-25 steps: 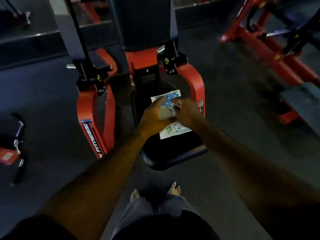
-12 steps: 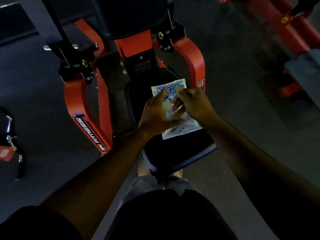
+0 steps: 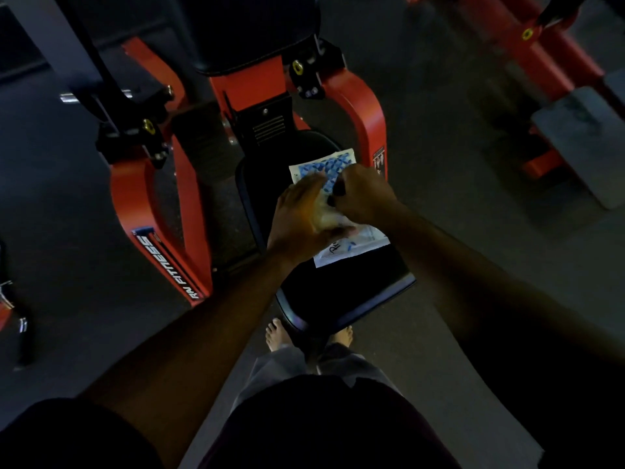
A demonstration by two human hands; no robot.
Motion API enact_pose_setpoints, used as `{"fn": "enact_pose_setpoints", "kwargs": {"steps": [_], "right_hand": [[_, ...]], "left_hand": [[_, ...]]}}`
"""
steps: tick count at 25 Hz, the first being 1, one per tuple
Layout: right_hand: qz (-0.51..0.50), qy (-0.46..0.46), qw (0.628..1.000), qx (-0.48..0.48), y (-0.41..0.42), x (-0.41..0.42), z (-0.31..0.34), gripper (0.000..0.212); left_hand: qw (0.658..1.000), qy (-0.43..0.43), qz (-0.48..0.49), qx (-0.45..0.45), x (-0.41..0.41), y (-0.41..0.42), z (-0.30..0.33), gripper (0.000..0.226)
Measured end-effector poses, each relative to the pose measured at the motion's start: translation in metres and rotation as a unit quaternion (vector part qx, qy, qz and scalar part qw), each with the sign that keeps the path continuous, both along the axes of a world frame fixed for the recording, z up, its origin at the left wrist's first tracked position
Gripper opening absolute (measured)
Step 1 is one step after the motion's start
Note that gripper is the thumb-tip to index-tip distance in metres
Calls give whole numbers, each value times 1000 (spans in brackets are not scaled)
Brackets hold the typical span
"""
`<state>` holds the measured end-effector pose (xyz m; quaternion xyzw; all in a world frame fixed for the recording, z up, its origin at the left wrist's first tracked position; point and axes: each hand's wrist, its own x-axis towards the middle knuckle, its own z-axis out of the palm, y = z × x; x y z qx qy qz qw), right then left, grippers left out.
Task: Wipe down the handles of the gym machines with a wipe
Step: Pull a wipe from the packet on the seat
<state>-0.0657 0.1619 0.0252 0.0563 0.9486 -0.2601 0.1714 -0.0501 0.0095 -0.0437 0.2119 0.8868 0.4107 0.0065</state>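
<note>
Lying on the seat (image 3: 341, 292), wipes pack (image 3: 334, 170); both hands (image 3: 301, 214) (image 3: 363, 194) grip its wipe (image 3: 329, 216).

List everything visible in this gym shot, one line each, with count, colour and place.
wipes packet: one, white with blue pattern, lying on the seat pad under both hands
white wipe: one, white, at the packet between the hands; blurred
seat pad: one, black, centre, part of the red machine
back pad: one, black, top centre
red machine frame: one, red with white lettering, left and right of the seat
second red machine: one, red, upper right
grey pad: one, grey, right edge
floor: dark grey, all round
feet: two, bare, below the seat
left hand: one, on the packet
right hand: one, fingers curled at the wipe
</note>
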Motion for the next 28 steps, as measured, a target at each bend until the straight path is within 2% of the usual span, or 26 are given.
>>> {"fn": "enact_pose_setpoints", "kwargs": {"steps": [2,4,7,9,11,13,16,19,21,23,25,26,28], "right_hand": [[-99,-23,978,-184,3,8,2,6],[-190,-37,907,-374,7,14,8,16],[-264,-88,826,-491,14,13,18,13],[-311,-118,785,-523,18,9,18,12],[-343,-121,759,-540,21,7,15,13],[-363,-96,731,-570,22,5,13,18],[-405,-35,675,-616,24,5,9,28],[-391,17,681,-619,25,12,8,21],[-347,22,688,-636,21,17,12,20],[-338,5,691,-639,15,22,11,22],[-352,-8,701,-620,9,25,5,24],[-368,-13,693,-619,8,27,2,24],[-410,-35,638,-651,8,30,-3,24]], "left_hand": [[999,23,12,30,0,1,1,84],[999,17,16,39,-1,2,1,71],[999,-35,21,23,-3,3,2,64],[1000,-17,14,22,-2,3,3,60],[999,27,8,24,-4,3,2,54],[998,57,9,22,-6,3,-4,47],[999,41,13,26,-7,6,-5,38],[996,0,28,79,-11,7,-4,27],[996,-20,57,70,-9,6,1,50],[996,76,51,-16,-4,6,2,49],[978,181,23,-105,3,9,2,42],[976,170,-3,-135,4,11,4,43],[977,93,-53,-186,6,12,6,52]]}}
